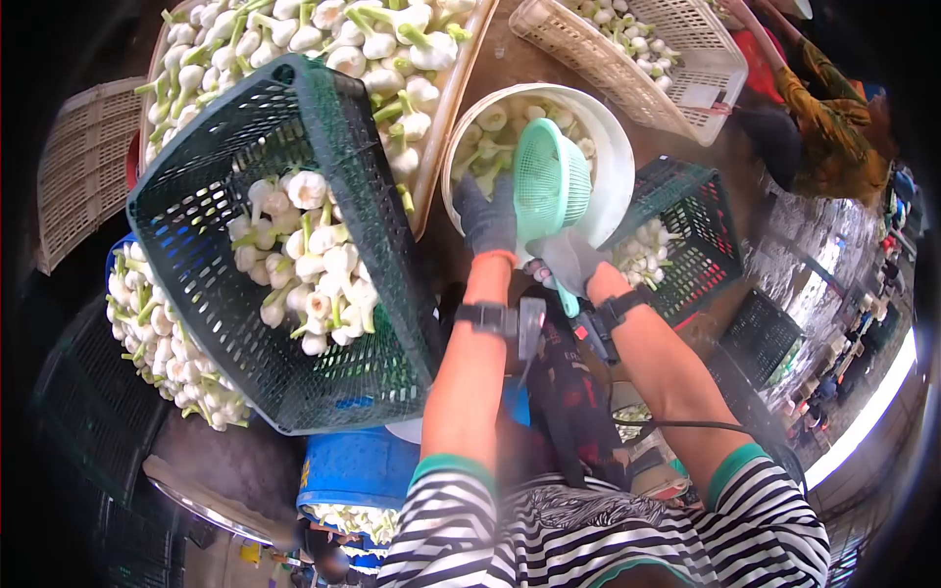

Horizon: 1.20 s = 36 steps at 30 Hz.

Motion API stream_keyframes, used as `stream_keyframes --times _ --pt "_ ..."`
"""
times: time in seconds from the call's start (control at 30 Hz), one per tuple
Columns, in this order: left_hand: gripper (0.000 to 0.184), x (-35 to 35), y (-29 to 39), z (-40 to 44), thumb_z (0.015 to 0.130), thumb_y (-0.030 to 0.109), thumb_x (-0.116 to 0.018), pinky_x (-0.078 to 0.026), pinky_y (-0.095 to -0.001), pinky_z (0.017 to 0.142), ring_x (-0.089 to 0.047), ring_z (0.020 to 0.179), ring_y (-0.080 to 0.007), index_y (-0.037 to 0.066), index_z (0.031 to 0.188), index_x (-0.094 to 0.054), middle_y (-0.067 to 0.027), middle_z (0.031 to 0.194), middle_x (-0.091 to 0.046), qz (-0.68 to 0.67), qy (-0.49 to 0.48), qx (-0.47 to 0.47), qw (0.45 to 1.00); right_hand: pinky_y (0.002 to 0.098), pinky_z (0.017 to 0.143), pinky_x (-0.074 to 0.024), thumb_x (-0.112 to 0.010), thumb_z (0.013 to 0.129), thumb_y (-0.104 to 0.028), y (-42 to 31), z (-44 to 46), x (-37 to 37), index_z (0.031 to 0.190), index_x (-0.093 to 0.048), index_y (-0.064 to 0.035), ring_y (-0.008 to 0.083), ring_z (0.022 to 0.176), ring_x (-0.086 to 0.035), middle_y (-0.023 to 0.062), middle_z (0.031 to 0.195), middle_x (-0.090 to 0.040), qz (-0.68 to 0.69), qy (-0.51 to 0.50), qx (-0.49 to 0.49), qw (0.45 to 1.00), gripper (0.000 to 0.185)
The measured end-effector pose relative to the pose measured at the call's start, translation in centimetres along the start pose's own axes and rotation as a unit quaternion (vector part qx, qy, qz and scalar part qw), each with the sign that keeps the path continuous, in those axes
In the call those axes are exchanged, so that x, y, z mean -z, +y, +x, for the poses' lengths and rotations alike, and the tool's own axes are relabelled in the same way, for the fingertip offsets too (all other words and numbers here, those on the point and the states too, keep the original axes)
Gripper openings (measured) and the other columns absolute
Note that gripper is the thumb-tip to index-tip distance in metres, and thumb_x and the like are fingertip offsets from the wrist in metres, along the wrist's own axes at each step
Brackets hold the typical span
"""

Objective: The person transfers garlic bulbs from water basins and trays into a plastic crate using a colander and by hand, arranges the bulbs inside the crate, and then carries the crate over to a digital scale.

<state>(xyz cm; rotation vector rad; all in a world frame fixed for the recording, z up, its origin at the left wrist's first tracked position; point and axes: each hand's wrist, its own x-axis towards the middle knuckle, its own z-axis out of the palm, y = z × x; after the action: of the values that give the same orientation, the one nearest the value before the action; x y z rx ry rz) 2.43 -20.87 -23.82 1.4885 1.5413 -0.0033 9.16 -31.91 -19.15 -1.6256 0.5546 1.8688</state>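
A round white tub holds garlic bulbs with green stems. My right hand, in a grey glove, is closed around the handle of a mint-green strainer, which is tilted on its side over the tub. Beside the strainer, my left hand, in a dark glove, reaches down over the tub's near rim. Its fingertips are against the garlic and too dark to make out, so whether it grips any cannot be told.
A dark green crate with garlic stands at the left, before a large garlic tray. Another green crate and a beige basket are at the right. A person is at the upper right; a blue barrel is below.
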Motion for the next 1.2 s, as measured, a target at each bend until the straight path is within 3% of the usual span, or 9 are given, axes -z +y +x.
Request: stream_keyframes --times 0.03,0.1,0.17,0.23,0.43,0.63,0.9,1.1,1.2 --pt "0.074 -0.9 -0.4 1.3 0.079 0.043 -0.062 -0.035 -0.0368 0.101 -0.045 0.121 -0.0343 -0.002 0.134 -0.038 -0.0249 0.132 -0.044 -0.006 -0.004 0.02 1.0 0.0258 0.047 -0.0426 -0.051 0.086 -0.014 0.5 1.8 0.5 0.083 -0.056 -0.0029 0.0153 0.051 -0.052 0.0061 0.063 -0.056 -0.272 0.012 0.152 0.95 0.013" --pt "0.08 -2.5 -1.4 4.1 0.08 0.05 -0.057 -0.037 -0.0398 0.098 -0.048 0.117 -0.0372 0.0 0.138 -0.032 -0.0254 0.132 -0.044 -0.019 -0.013 0.063 0.998 0.0333 0.053 -0.0471 -0.05 0.085 -0.014 1.4 5.2 1.5 0.077 -0.057 -0.0027 0.0218 0.054 -0.055 0.0094 0.064 -0.058 -0.708 0.026 0.4 0.581 0.015" --pt "0.088 -4.8 -2.8 6.7 0.077 0.059 -0.056 -0.03 -0.0367 0.105 -0.038 0.127 -0.033 -0.001 0.137 -0.033 -0.0225 0.139 -0.037 -0.063 -0.038 0.112 0.991 0.0356 0.062 -0.0479 -0.05 0.085 -0.014 1.7 6.6 0.7 0.08 -0.062 -0.0064 0.0236 0.064 -0.059 0.0078 0.067 -0.06 -0.338 0.016 0.314 0.887 0.015" --pt "0.087 -6.2 -4.0 9.2 0.077 0.063 -0.055 -0.039 -0.0359 0.096 -0.048 0.117 -0.0314 -0.001 0.133 -0.039 -0.0208 0.132 -0.045 -0.106 -0.087 0.151 0.979 0.033 0.058 -0.0465 -0.049 0.087 -0.01 2.6 9.2 0.9 0.085 -0.06 -0.0061 0.0183 0.064 -0.059 0.0036 0.065 -0.058 -0.043 -0.033 0.209 0.976 0.011" --pt "0.075 -13.5 -12.1 13.0 0.081 0.062 -0.047 -0.038 -0.0397 0.096 -0.05 0.115 -0.0361 0.0 0.124 -0.05 -0.023 0.122 -0.054 -0.066 -0.181 0.092 0.977 0.0299 0.043 -0.0417 -0.053 0.076 -0.003 5.5 7.4 2.5 0.077 -0.058 -0.0001 0.0185 0.05 -0.055 0.007 0.064 -0.058 -0.401 -0.008 0.357 0.844 0.006" --pt "0.031 -11.7 -2.9 2.6 0.08 0.034 -0.056 -0.048 -0.0417 0.076 -0.058 0.088 -0.032 0.022 0.109 -0.051 -0.0135 0.097 -0.057 0.117 -0.053 -0.286 0.949 0.0286 0.048 -0.0473 -0.054 0.078 0.001 8.6 -1.1 5.8 0.094 -0.053 0.002 0.0162 0.056 -0.057 0.0064 0.073 -0.058 -0.185 -0.096 0.296 0.932 0.016" --pt "0.054 1.1 10.7 -9.8 0.076 0.029 -0.072 -0.037 -0.0396 0.095 -0.046 0.109 -0.0337 0.005 0.12 -0.053 -0.0203 0.118 -0.046 -0.295 0.015 -0.144 0.944 0.0341 0.069 -0.0454 -0.056 0.072 -0.004 4.7 -18.3 1.2 0.092 -0.06 -0.0077 0.0212 0.074 -0.059 0.0068 0.085 -0.06 -0.361 0.04 0.325 0.873 0.021" --pt "0.043 18.8 12.1 -9.8 0.081 0.026 -0.064 -0.042 -0.0374 0.09 -0.052 0.103 -0.0276 0.001 0.114 -0.055 -0.0168 0.107 -0.056 -0.435 0.086 -0.153 0.883 0.0428 0.072 -0.046 -0.058 0.073 -0.008 1.3 -23.0 -6.6 0.098 -0.06 -0.0053 0.0348 0.08 -0.057 0.0155 0.084 -0.06 -0.545 0.111 0.627 0.545 0.025" --pt "0.045 25.8 7.0 -6.4 0.081 0.032 -0.06 -0.043 -0.0384 0.089 -0.054 0.102 -0.0299 0.001 0.115 -0.056 -0.0185 0.107 -0.057 -0.376 0.173 -0.111 0.903 0.0442 0.064 -0.0448 -0.059 0.071 -0.009 -2.1 -22.7 -11.8 0.1 -0.055 0.001 0.0369 0.073 -0.058 0.0177 0.077 -0.061 -0.589 0.074 0.527 0.609 0.031"
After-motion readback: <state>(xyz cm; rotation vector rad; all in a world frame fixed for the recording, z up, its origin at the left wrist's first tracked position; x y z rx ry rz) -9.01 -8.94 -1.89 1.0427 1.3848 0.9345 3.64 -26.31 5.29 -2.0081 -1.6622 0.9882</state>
